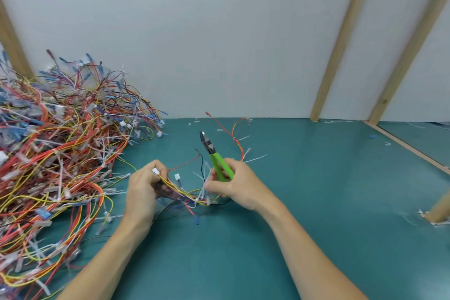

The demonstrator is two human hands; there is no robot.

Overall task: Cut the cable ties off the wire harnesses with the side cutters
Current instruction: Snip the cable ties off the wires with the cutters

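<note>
Head view showed the wire harness point(185, 196) spanning left to right between both hands, the left hand point(143, 192) gripping its left end, the right hand point(233, 185) gripping green side cutters point(214, 156) pointing far, nearer the white cable ties point(203, 193).

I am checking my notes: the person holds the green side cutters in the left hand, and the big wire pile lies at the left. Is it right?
Not quite. The head view shows the green side cutters in the right hand, not the left. The big wire pile does lie at the left.
</note>
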